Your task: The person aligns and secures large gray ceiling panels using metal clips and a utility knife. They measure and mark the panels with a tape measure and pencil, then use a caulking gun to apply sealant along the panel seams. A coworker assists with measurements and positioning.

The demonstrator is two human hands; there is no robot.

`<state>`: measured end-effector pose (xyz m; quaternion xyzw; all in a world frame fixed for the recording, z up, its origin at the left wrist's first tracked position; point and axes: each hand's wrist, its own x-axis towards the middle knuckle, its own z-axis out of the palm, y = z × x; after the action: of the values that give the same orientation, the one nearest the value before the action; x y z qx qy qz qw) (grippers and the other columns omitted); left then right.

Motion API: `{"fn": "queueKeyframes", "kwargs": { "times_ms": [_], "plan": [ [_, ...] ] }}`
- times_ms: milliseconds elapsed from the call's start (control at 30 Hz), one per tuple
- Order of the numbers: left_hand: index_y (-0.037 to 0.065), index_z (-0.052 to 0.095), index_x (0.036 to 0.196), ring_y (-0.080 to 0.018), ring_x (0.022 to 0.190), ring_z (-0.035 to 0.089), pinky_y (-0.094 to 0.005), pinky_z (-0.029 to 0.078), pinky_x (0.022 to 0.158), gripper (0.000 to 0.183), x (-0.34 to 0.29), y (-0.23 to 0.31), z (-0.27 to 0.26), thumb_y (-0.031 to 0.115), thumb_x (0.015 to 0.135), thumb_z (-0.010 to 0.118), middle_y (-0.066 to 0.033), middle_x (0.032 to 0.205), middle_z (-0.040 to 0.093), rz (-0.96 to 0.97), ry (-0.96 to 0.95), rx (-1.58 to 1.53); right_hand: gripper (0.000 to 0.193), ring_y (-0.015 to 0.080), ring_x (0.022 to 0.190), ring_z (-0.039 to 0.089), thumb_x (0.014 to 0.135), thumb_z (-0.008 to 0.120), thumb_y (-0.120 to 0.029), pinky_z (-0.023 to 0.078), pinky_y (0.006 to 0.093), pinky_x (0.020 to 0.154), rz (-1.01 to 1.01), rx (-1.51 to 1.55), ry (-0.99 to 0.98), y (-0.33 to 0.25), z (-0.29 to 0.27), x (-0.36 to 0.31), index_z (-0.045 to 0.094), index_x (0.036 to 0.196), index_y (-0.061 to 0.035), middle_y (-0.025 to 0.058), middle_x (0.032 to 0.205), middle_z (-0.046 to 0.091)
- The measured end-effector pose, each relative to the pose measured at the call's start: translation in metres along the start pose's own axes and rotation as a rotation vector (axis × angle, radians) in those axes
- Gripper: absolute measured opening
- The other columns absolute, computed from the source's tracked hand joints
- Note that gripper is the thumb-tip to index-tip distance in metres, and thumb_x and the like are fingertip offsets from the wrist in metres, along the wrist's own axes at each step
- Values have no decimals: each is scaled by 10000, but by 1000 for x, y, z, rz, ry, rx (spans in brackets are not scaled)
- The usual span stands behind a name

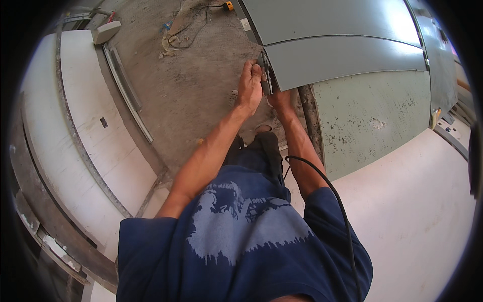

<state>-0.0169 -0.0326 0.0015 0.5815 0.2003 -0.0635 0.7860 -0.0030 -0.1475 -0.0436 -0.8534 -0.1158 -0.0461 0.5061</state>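
Observation:
My left hand (250, 86) is at the near left corner of a grey sheet panel (347, 63). Its fingers are curled and the thumb lies against a short dark strip (265, 75) standing along the panel's end. My right hand (281, 98) reaches under the same corner, just right of the strip. The panel's edge and the strip hide most of its fingers, so its grip does not show. Farther off, a second grey panel (327, 20) lies alongside the first, with a thin dark seam between them.
A speckled pale green board (372, 118) and a large white sheet (402, 196) lie at the right. White boards (95, 110) and metal channels (126, 90) stand at the left. A cable (193, 38) lies on the dusty floor (186, 95); a black cord (334, 194) hangs by my right arm.

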Motion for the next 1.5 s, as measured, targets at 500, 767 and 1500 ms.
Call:
{"fn": "queueKeyframes", "kwargs": {
  "times_ms": [500, 767, 1500],
  "plan": [
    [73, 508, 934, -110, 719, 449, -289, 414, 659, 332, 10, 15, -18, 335, 1100, 388, 10, 778, 476, -192, -15, 59, 161, 272, 646, 538, 985, 518, -103, 437, 412, 611, 127, 44, -54, 12, 29, 15, 596, 878, -13, 107, 718, 571],
    [77, 586, 1139, -126, 859, 557, -311, 448, 771, 505, 26, 37, -47, 553, 1012, 475, -27, 995, 600, -420, -198, 155, 170, 322, 765, 606, 1015, 514, -104, 458, 455, 668, 350, 146, -102, 24, 30, 6, 636, 1031, 12, 140, 827, 629],
    [-76, 627, 885, -136, 529, 496, -308, 427, 441, 721, 171, 59, -27, 622, 784, 773, -27, 651, 517, 46, 89, 281, 633, 111, 935, 582, 962, 453, -708, 508, 279, 731, 627, 303, -41, 110, 45, -37, 551, 1269, -163, -7, 1109, 557]
  ]
}}
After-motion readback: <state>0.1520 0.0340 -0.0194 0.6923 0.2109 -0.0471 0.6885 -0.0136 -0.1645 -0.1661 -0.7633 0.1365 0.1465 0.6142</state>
